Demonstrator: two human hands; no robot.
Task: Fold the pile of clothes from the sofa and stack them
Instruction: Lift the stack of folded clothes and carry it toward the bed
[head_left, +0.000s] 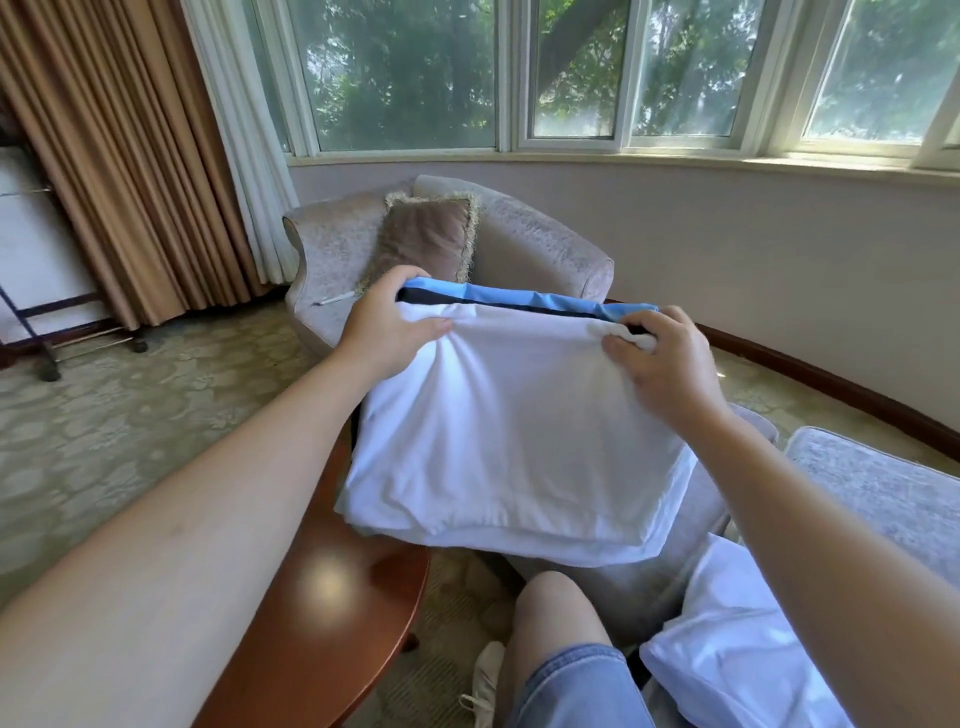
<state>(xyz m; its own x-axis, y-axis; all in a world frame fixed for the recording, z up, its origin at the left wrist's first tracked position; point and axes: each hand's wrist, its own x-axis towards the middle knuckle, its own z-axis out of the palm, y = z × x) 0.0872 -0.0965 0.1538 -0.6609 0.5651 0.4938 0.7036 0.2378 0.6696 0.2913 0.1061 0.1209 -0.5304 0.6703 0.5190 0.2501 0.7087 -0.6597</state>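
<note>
A stack of folded clothes is held up in mid-frame, tilted toward me. A folded white garment (509, 441) lies on top, with a dark garment (431, 297) and a light blue one (524, 297) showing along the far edge. My left hand (389, 332) grips the stack's far left corner, thumb on the white cloth. My right hand (660, 364) grips the far right corner, fingers curled over bunched white fabric. Another white garment (737, 644) lies on the sofa seat at lower right.
A round wooden table (332, 623) stands under the stack's left side. A grey armchair (519, 244) with a brown cushion (426, 239) and a small white pen-like item is behind. The grey sofa (872, 483) is at right, my knee (556, 618) below, curtains at left.
</note>
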